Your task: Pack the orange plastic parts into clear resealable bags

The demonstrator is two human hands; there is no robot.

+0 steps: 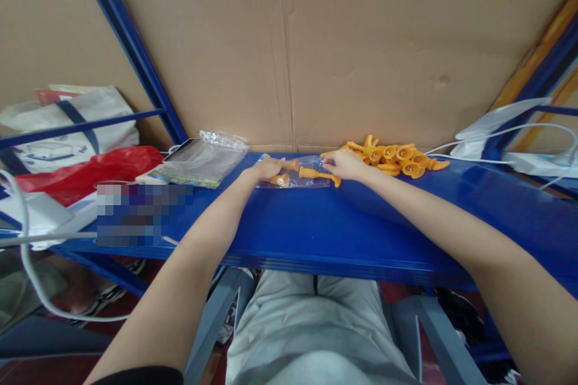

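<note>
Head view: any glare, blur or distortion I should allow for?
Head view: glints along the clear bag at left, soft sheen on the table at right; orange pile slightly soft; posts lean, probably wide-angle distortion; pixelated block hides part of the left.

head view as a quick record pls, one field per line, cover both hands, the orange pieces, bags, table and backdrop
left hand: over the left end of a clear bag, grip unclear
right hand: at that bag's right end, grip unclear
orange pieces: at least three between the hands; in or on the bag, unclear
orange pile: right of the right hand
other bags: clear bags and red bag, both to the left
table: blue
backdrop: cardboard
</note>
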